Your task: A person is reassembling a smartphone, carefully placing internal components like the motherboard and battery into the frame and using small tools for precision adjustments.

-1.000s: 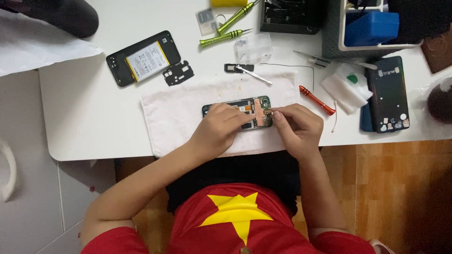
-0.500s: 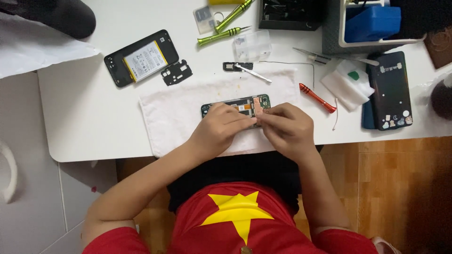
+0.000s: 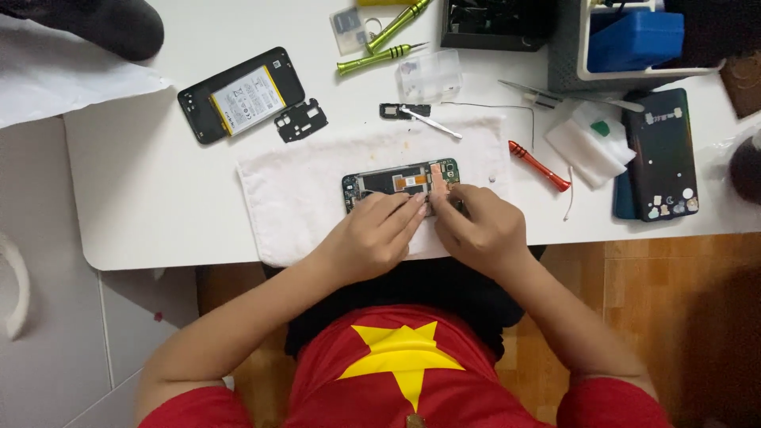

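An opened phone with its green circuit board bare lies on a white cloth near the table's front edge. My left hand rests on the phone's near edge, fingers pressing on it. My right hand sits beside it at the phone's right end, fingertips pinched over an orange flex strip on the board. Whether it pinches a small tool is hidden by the fingers.
A phone back shell with battery and a small black cover lie at back left. Green screwdrivers, a red screwdriver, a clear plastic box, another dark phone and a grey organiser stand behind and right.
Both hands have crept slightly towards the phone's right end, and the fingertips have closed in together over the board. The phone stays put.
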